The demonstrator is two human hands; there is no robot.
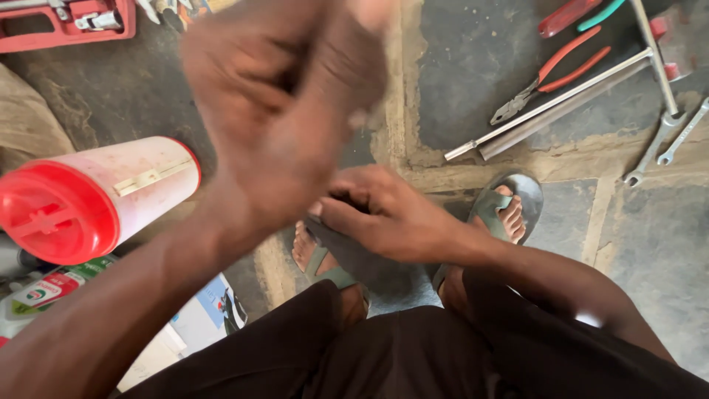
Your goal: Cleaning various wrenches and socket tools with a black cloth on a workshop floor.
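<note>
We're down on a rough stone floor (650,244) in what looks like a repair workshop. Red-handled pliers (550,77), spanners (665,144) and a metal bar (550,107) lie scattered about, with a red tool case (66,22) open at the top left corner.

The person wears dark brown trousers (413,355) of plain cloth, covering both legs. Both arms are bare, with no sleeves, and neither the left hand (284,103) nor the right hand (384,214) carries a glove, ring or watch. On the feet are grey-green open sandals (509,203) with broad straps, toes exposed.
</note>
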